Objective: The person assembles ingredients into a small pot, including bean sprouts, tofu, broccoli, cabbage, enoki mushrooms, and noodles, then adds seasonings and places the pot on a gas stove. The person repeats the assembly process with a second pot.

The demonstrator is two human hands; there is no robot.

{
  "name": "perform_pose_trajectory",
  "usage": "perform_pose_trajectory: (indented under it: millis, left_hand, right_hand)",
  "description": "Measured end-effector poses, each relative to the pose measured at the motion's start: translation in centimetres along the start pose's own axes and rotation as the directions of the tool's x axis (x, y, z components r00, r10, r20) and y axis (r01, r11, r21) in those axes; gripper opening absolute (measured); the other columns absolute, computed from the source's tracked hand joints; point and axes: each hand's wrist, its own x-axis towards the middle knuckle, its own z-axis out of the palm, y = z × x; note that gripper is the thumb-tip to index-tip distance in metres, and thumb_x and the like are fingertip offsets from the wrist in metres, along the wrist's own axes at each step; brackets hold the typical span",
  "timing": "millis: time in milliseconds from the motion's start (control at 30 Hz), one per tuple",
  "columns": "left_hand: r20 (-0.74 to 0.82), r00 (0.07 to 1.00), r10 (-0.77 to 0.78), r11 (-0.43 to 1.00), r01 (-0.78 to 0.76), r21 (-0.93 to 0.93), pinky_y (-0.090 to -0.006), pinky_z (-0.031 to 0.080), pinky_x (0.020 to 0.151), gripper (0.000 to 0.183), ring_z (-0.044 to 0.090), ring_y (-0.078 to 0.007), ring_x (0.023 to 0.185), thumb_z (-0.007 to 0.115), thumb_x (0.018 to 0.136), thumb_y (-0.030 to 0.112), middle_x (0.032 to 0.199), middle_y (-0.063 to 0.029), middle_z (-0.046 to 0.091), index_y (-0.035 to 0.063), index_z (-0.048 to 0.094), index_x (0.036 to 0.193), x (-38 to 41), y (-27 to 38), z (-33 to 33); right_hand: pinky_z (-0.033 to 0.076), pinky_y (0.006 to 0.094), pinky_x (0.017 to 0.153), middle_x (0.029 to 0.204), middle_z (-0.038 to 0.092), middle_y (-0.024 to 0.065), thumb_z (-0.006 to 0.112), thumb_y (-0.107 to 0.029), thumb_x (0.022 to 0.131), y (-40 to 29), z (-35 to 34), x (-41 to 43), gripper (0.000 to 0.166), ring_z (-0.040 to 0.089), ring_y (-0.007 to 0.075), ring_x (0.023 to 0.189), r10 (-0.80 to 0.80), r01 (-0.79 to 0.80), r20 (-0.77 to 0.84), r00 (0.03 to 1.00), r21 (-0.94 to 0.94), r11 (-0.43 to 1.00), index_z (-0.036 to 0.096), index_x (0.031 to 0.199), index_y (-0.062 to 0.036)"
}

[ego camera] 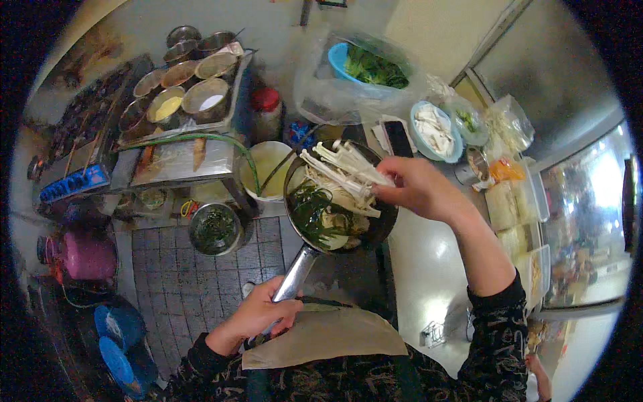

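Observation:
My left hand [263, 309] is closed around the metal handle of a deep pan [307, 243] and holds it up in front of me. Inside the pan lie dark green seaweed-like strips [309, 201], pale pieces and thin whitish strands. Over the pan's right rim, my right hand [409, 186] pinches a bunch of enoki mushrooms [344, 166] by one end, their small caps pointing up and left above the food. Whether the bunch touches the food below cannot be told.
Seasoning bowls [206, 98] stand on a metal stand at upper left. A bucket [269, 171] and a pot of dark greens [216, 228] are left of the pan. Behind are a blue basin of leafy greens [374, 68], a phone [398, 138] and a bowl of white pieces [434, 130].

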Motion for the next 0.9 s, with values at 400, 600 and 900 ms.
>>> perform_pose_trajectory:
  millis: [400, 600, 900]
  left_hand:
    - [0.205, 0.976, -0.076, 0.972, 0.027, 0.233, -0.0213, 0.032, 0.034, 0.020, 0.043, -0.0072, 0.037, 0.054, 0.081, 0.012, 0.055, -0.0032, 0.051, 0.0029, 0.045, 0.096, 6.2, 3.2, 4.8]
    - [0.197, 0.976, -0.091, 0.958, 0.032, 0.286, -0.0210, 0.032, 0.034, 0.020, 0.043, -0.0069, 0.038, 0.055, 0.081, 0.013, 0.055, -0.0029, 0.051, 0.0036, 0.045, 0.095, 5.9, 3.8, 3.9]
    - [0.182, 0.981, -0.075, 0.975, 0.034, 0.218, -0.0224, 0.033, 0.032, 0.018, 0.043, -0.0079, 0.036, 0.055, 0.081, 0.015, 0.054, -0.0035, 0.049, 0.0040, 0.043, 0.092, 4.7, 4.6, 2.2]
  right_hand:
    - [0.043, 0.0363, 0.067, 0.083, 0.058, 0.0177, 0.058, -0.023, 0.073, 8.3, 0.4, -5.5, 0.028, 0.056, 0.0310, 0.076, 0.303, -0.312, -0.263, 0.916, 0.011, 0.950, 0.053, 0.090, -0.0011]
    - [0.044, 0.0422, 0.073, 0.084, 0.059, 0.0203, 0.057, -0.022, 0.071, 7.9, 0.7, -3.6, 0.028, 0.056, 0.0361, 0.082, 0.444, -0.454, -0.114, 0.889, -0.090, 0.886, 0.056, 0.089, -0.0011]
    - [0.044, 0.0439, 0.069, 0.086, 0.058, 0.0180, 0.057, -0.015, 0.069, 5.5, 2.4, -2.0, 0.024, 0.055, 0.0363, 0.079, 0.304, -0.379, -0.380, 0.873, -0.138, 0.915, 0.046, 0.088, -0.0054]
